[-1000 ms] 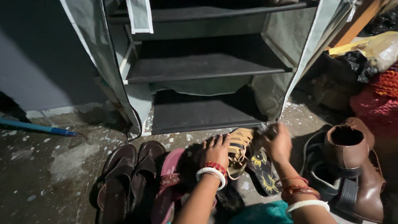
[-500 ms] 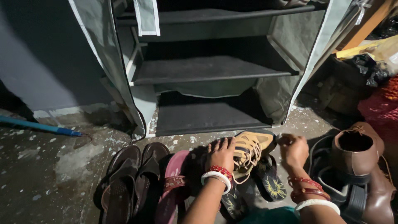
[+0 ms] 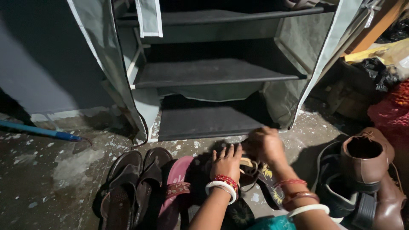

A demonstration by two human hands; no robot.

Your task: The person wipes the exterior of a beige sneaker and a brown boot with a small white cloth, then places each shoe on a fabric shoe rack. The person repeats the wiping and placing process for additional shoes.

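Note:
My right hand [image 3: 264, 145] is closed over the front of a tan lace-up shoe [image 3: 248, 164], which it mostly hides. The shoe sits on the floor just before the lowest shelf [image 3: 208, 121] of a grey fabric shoe rack [image 3: 106, 64]. Beside it, my left hand [image 3: 226, 159] lies flat with fingers apart on the shoe's back end and a dark shoe under it. A black flip-flop with a yellow sun pattern [image 3: 271, 187] lies under my right wrist. Both wrists wear red and white bangles.
A pair of brown sandals [image 3: 128, 183] and a pink sandal [image 3: 175, 187] lie left of my hands. Brown leather shoes [image 3: 364, 159] and a black sandal [image 3: 330, 183] are on the right. A blue pipe [image 3: 38, 131] lies far left; bags and red cloth [image 3: 394, 108] are at the right.
My right hand has moved left from beside the tan shoe onto its front, covering it. The left hand has stayed in place.

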